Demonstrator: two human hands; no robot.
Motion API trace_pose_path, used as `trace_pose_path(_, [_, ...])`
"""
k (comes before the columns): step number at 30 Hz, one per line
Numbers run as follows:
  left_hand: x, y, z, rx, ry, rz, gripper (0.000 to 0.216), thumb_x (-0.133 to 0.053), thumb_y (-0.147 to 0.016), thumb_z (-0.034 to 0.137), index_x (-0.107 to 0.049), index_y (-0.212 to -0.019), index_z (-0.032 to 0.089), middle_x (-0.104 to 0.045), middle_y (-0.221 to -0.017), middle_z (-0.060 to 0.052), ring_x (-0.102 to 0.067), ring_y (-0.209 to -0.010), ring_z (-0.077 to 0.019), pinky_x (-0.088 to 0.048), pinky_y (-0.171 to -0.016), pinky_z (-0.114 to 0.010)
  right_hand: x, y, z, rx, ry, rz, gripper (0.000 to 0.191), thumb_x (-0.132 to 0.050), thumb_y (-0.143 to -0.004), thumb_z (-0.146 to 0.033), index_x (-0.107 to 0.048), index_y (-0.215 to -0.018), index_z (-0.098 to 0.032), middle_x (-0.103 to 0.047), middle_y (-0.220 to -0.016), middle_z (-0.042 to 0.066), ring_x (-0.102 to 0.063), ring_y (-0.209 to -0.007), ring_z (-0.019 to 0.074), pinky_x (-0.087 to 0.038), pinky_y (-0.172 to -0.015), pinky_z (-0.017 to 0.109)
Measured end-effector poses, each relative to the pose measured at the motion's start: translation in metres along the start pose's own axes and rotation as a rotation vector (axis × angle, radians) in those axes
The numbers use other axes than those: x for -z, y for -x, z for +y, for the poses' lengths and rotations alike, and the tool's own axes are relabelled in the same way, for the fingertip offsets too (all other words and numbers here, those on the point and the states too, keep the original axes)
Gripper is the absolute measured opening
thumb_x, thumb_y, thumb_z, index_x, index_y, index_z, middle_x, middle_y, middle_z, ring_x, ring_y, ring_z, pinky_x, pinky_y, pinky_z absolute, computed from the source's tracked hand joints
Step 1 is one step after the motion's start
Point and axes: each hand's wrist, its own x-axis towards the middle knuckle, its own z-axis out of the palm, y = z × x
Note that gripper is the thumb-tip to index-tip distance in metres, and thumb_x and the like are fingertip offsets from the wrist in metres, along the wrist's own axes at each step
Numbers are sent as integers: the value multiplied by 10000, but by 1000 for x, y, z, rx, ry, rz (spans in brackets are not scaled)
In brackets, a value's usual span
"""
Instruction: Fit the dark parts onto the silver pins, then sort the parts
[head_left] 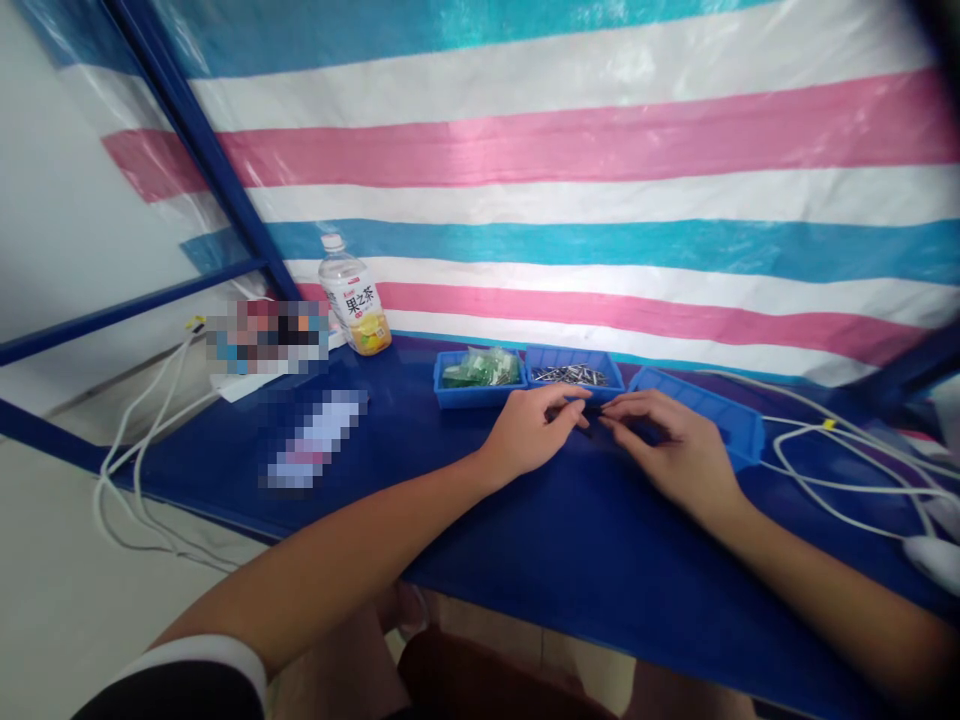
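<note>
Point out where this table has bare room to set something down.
Bare blue table shows between the forearms, nearer than the left hand and right hand, and between the nearer pixelated item and leftmost blue bin. It is crowded behind the hands, where the bins stand, and at right, where white cables loop.

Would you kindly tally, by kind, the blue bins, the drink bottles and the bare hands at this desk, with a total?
Blue bins: 3 (left bin, middle bin, right bin)
Drink bottles: 1 (clear bottle)
Bare hands: 2 (left hand, right hand)
Total: 6
</note>
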Motion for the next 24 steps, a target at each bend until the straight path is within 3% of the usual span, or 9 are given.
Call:
trace_pose_path(3, [-2, 1, 1, -18, 24, -43, 310, -602, -1028, 219, -773, -1281, 169, -851, -1041, -90, -814, -858, -179, -666, -885, -347, 2, 1, -5, 0, -32, 21, 76, -714, -992, -236, -758, -1033, -281, -778, -1068, 52, -756, -981, 249, -596, -886, 414])
trace_pose_path(11, [-4, -1, 1, -53, 44, -52, 285, -694, -985, 240, -813, -1237, 181, -823, -1233, -105, -806, -1084, -239, -653, -994, -390, -2, 5, -4, -30, -106, -4, 72, -722, -995, -247, -745, -1048, -289, -770, -1084, 51, -744, -1042, 259, -588, -936, 437])
trace_pose_path(15, [-4, -2, -3, -5, 137, -31, 268, -745, -951, 237, -809, -1201, 167, -837, -1166, -115, -819, -1028, -240, -654, -993, -406, -4, 6, -6, -86, -167, -14, 95, -719, -1005, -267, -740, -1093, -297, -771, -1120, 47, -756, -1046, 252, -603, -941, 434])
trace_pose_path(19, [-4, -3, -9, 66, 246, -2, 133, -790, -911, 219, -765, -1017, 143, -837, -1050, -112, -821, -961, -222, -649, -945, -388, -6, 6, -9, -92, -192, 7, 92, -723, -1004, -289, -747, -1093, -290, -745, -1146, 70, -755, -1017, 259, -627, -915, 444])
trace_pose_path(24, [-5, -4, -14, 92, 281, 24, 208, -863, -824, 200, -681, -908, 145, -821, -1024, -105, -801, -931, -204, -640, -904, -377, -5, 5, -10, -138, -218, 44, 171, -722, -1006, -333, -725, -1173, -296, -711, -1177, 93, -743, -985, 266, -652, -852, 447])
